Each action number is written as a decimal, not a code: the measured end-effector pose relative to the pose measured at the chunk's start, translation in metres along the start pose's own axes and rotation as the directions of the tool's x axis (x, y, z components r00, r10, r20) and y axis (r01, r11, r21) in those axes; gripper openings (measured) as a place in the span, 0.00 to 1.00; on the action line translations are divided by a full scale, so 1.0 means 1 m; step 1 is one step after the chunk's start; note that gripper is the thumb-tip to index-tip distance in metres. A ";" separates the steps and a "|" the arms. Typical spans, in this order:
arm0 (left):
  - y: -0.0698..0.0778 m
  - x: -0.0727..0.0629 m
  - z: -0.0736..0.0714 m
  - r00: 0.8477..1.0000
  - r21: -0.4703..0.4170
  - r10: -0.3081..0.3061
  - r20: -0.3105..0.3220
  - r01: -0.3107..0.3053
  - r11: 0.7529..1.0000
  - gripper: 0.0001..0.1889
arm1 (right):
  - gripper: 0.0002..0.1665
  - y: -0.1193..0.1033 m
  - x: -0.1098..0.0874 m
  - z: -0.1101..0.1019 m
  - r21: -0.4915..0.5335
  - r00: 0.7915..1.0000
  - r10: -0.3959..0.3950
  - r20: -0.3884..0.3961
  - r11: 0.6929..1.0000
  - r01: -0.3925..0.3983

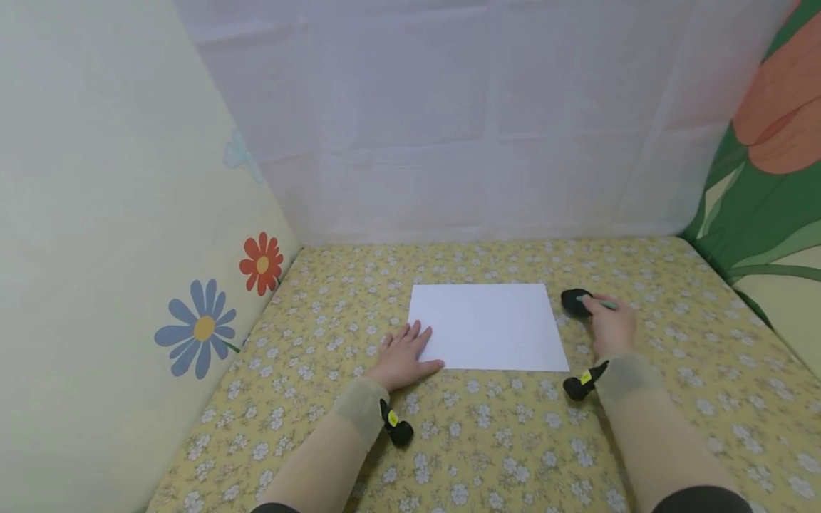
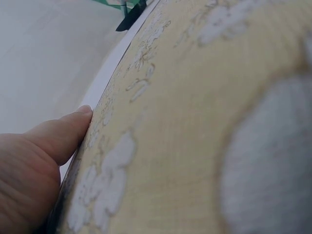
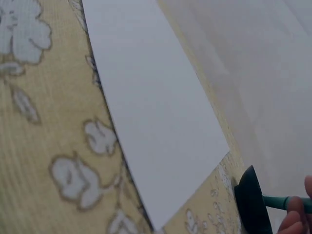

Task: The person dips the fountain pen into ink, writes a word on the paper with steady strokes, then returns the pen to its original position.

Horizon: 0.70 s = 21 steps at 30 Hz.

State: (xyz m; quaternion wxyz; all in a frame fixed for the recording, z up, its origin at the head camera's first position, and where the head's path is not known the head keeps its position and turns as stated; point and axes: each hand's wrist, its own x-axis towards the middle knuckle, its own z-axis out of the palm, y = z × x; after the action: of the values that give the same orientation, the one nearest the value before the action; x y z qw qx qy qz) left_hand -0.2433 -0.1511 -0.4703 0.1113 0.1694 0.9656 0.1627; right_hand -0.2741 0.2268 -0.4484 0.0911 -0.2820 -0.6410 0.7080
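A white sheet of paper (image 1: 487, 328) lies flat on the patterned cloth. My left hand (image 1: 404, 356) rests on its lower left corner, fingers spread and thumb along the near edge. To the right of the paper, my right hand (image 1: 612, 328) pinches a slim green pen-like stick (image 1: 606, 303). One end of the stick meets a small black rounded object (image 1: 575, 303). In the right wrist view that object (image 3: 251, 202) looks dark green and bowl-shaped, with the stick (image 3: 278, 202) at its side. Whether the two are joined, I cannot tell.
A yellow flowered cloth (image 1: 487, 456) covers the table. Behind it hangs a white sheet (image 1: 462, 142). A pale wall (image 1: 115, 178) with painted flowers stands at the left, a green and orange floral panel (image 1: 770, 199) at the right. Each wrist carries a small black camera.
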 end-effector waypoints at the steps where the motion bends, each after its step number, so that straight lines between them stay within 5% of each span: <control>1: 0.000 0.000 0.000 1.000 0.001 0.001 0.000 -0.001 1.000 0.45 | 0.30 0.001 0.001 0.002 -0.011 1.000 -0.005 -0.015 1.000 0.005; 13: -0.001 0.001 0.002 1.000 -0.003 0.024 -0.011 -0.025 1.000 0.45 | 0.23 0.002 -0.001 0.004 0.027 0.996 -0.009 -0.088 1.000 0.011; 21: -0.001 0.001 0.001 1.000 0.000 0.012 -0.006 -0.012 1.000 0.45 | 0.27 0.003 -0.010 0.001 0.170 1.000 0.008 -0.009 0.985 -0.007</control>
State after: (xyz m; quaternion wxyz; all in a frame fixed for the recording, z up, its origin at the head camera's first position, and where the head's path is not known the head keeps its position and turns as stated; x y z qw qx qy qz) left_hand -0.2440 -0.1513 -0.4714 0.1073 0.1746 0.9650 0.1638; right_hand -0.2657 0.2207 -0.4483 0.1152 -0.2791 -0.5769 0.7590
